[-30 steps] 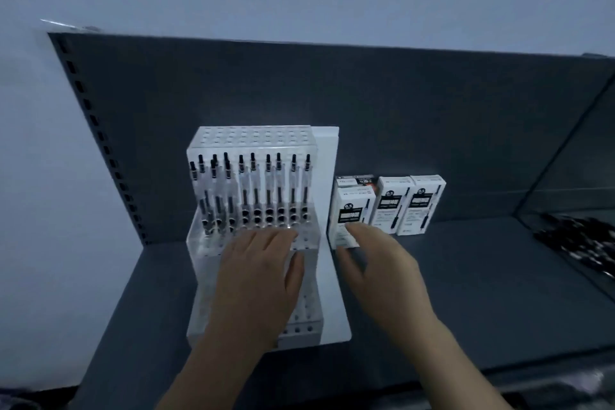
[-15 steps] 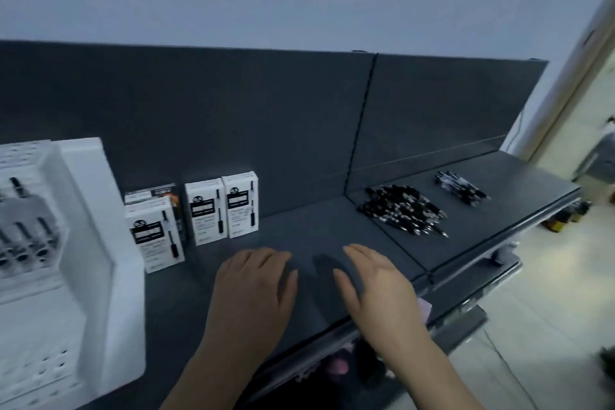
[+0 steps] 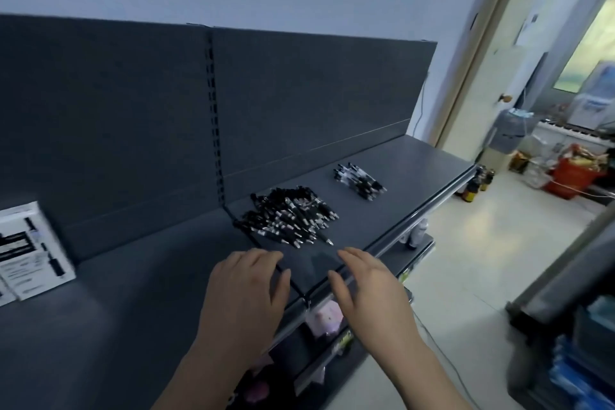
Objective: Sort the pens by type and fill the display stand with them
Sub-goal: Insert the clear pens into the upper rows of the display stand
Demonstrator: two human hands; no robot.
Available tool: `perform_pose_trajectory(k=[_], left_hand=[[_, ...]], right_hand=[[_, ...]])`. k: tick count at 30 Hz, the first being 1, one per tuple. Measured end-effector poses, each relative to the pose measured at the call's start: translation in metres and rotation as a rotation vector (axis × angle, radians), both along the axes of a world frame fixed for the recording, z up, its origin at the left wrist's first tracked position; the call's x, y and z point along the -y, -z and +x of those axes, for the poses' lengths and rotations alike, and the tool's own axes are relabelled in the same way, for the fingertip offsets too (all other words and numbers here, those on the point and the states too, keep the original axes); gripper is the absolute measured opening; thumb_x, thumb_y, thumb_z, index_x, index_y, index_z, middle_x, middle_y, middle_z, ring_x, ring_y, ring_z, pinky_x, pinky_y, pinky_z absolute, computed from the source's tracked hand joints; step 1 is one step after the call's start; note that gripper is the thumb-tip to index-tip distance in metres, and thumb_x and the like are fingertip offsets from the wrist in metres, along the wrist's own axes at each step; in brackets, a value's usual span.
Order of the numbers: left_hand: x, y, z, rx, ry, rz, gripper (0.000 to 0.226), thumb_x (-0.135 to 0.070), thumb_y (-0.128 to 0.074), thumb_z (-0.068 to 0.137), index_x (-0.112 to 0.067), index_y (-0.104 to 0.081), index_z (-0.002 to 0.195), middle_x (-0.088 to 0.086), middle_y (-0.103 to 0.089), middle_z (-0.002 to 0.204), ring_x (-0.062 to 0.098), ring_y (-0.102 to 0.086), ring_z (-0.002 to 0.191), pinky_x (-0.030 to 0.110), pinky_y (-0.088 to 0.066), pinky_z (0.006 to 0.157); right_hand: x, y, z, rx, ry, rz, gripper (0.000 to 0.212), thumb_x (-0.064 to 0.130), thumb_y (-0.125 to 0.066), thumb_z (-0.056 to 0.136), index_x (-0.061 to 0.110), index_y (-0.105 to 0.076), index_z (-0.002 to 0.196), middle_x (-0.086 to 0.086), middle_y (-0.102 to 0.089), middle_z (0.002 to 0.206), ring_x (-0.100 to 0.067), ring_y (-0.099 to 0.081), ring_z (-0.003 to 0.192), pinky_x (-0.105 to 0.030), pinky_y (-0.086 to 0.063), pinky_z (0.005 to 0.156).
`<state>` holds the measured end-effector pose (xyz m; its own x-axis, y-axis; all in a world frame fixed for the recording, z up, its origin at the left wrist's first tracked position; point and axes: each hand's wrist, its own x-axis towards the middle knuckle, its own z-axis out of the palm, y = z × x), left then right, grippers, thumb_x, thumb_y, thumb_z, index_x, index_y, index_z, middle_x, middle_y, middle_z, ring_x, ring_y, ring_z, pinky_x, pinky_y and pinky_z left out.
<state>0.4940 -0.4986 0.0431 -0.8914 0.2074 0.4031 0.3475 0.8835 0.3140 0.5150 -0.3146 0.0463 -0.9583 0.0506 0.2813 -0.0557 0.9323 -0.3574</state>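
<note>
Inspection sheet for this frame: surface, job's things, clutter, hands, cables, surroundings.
Surface: dark grey shelf, two boards meeting at a seam.
Job's things: large pen pile; smaller pen pile farther right; display stand not in view.
Clutter: white pen boxes at left edge.
Hands: left hand and right hand open, empty, over the front edge.
Cables: thin cable on the floor.
Surroundings: door frame, red basket beyond.

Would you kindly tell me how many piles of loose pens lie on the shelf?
2: a large heap of black pens at centre; a smaller black-and-clear bunch of pens beyond it to the right. More may lie unseen.
</note>
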Motion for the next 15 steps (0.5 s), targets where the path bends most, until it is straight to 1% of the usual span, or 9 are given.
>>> perform_pose_trajectory(k=[3, 6, 10, 15], left_hand=[[-0.034, 0.001, -0.035, -0.014, 0.03, 0.006, 0.031, -0.039, -0.05, 0.086, -0.021, -0.071, 0.099, -0.009, -0.07, 0.091, 0.015, -0.064, 0.081, 0.033, -0.052, 0.068], [-0.065, 0.001, -0.077, -0.033, 0.038, 0.022, 0.024, -0.035, -0.055, 0.087, -0.02, -0.071, 0.098, -0.009, -0.07, 0.088, 0.016, -0.064, 0.079, 0.034, -0.054, 0.068], [-0.104, -0.01, -0.139, -0.039, 0.052, 0.036, 0.037, -0.04, -0.041, 0.085, -0.018, -0.07, 0.093, -0.006, -0.069, 0.084, 0.019, -0.064, 0.074, 0.037, -0.055, 0.064], [-0.15, -0.016, -0.203, 0.017, 0.054, 0.015, 0.029, -0.037, -0.054, 0.083, -0.018, -0.071, 0.098, -0.007, -0.07, 0.087, 0.019, -0.065, 0.078, 0.035, -0.053, 0.068]], right_hand=[[-0.035, 0.003, -0.032, 0.009, 0.023, 0.018, 0.043, 0.039, -0.049, 0.097, 0.021, -0.054, 0.135, 0.007, -0.053, 0.139, -0.011, -0.049, 0.128, -0.021, -0.038, 0.102], [-0.068, 0.0, -0.071, 0.013, 0.033, 0.031, 0.042, 0.039, -0.047, 0.098, 0.021, -0.054, 0.135, 0.007, -0.053, 0.139, -0.011, -0.049, 0.128, -0.021, -0.038, 0.102], [-0.11, -0.008, -0.128, 0.029, 0.067, 0.019, 0.041, 0.037, -0.048, 0.097, 0.019, -0.055, 0.134, 0.006, -0.055, 0.137, -0.012, -0.05, 0.126, -0.021, -0.038, 0.101], [-0.152, -0.011, -0.185, 0.034, 0.091, -0.028, 0.04, 0.035, -0.052, 0.096, 0.019, -0.057, 0.132, 0.005, -0.056, 0.136, -0.013, -0.052, 0.125, -0.021, -0.039, 0.1]])
